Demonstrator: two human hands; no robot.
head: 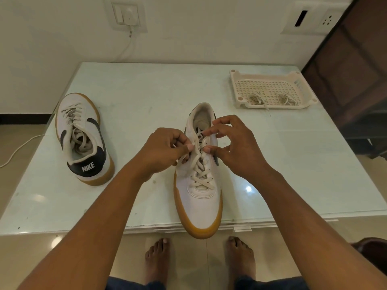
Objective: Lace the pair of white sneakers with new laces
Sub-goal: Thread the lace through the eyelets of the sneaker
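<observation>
A white sneaker with a gum sole stands in the middle of the table, its toe over the near edge. A cream lace criss-crosses its lower eyelets. My left hand pinches one lace end at the upper eyelets on the left side. My right hand pinches the other lace end on the right side, fingers curled above the tongue. The second sneaker sits at the left with its heel toward me, laced, the loose lace ends tucked inside.
A white perforated plastic tray at the back right holds two bundles of old laces. The glass table top has a near edge just under the sneaker's toe. A white cable runs along the floor at left.
</observation>
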